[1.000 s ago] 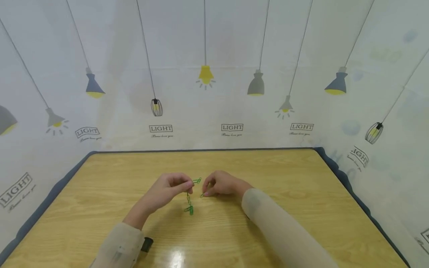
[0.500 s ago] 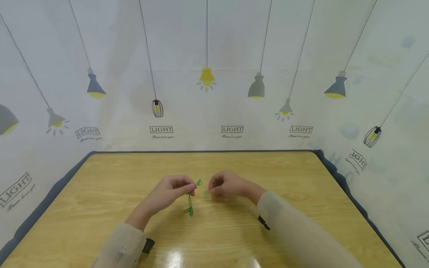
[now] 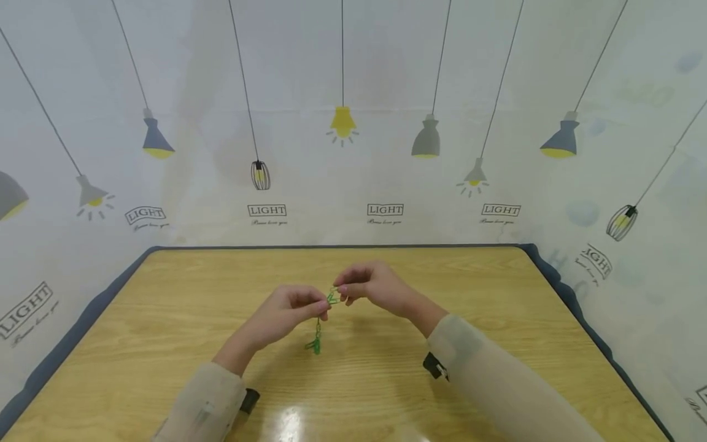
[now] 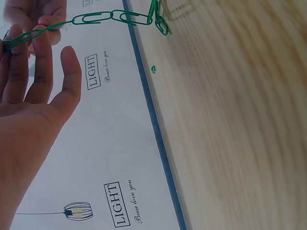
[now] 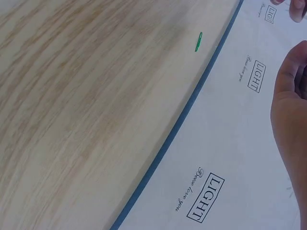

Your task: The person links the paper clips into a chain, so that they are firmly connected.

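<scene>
A chain of linked green paper clips (image 3: 317, 339) hangs from the thumb and fingers of my left hand (image 3: 284, 312). Its links stretch across the top of the left wrist view, with more clips (image 4: 160, 26) bunched at the end. Above the pinch, green clips (image 3: 333, 299) stick out between both hands. My right hand (image 3: 381, 290) pinches a paper clip there, its fingertips nearly meeting the left ones. Which clips are joined at that spot is too small to tell. The right wrist view catches only part of my right hand (image 5: 290, 100).
Both hands are above a wooden table (image 3: 353, 387) with a dark blue edge. A white cloth printed with lamps (image 3: 342, 172) rises around it. Small green pieces (image 5: 198, 42) appear against the table in the wrist views. Black wrist devices (image 3: 434, 366) are strapped beneath both sleeves.
My right hand first drew back rightward, then rose and came left to the clips at my left fingertips. The left hand shifted slightly right, still holding the hanging chain.
</scene>
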`<state>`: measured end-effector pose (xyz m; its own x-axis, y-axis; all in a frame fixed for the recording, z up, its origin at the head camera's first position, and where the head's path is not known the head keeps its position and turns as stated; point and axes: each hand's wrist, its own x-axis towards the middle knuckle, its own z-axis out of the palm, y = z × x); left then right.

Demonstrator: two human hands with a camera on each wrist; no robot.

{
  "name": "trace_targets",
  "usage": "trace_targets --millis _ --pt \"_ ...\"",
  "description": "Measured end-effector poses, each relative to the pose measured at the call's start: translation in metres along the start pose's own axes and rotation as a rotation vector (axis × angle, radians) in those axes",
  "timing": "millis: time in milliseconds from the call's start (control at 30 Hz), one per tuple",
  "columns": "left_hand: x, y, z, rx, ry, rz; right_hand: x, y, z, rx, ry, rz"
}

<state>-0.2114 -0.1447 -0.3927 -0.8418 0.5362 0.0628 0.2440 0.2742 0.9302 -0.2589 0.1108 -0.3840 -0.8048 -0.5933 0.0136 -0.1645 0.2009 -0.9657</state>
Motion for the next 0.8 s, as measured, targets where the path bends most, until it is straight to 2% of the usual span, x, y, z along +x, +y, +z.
trace_targets --millis 400,800 --pt "-0.002 0.004 -0.002 0.014 0.001 -0.001 -0.009 -0.008 0.002 0.060 -0.042 -0.033" --pt "-0.003 0.007 -0.003 0.034 -0.003 0.010 -0.006 -0.013 0.009 0.086 -0.079 -0.015"
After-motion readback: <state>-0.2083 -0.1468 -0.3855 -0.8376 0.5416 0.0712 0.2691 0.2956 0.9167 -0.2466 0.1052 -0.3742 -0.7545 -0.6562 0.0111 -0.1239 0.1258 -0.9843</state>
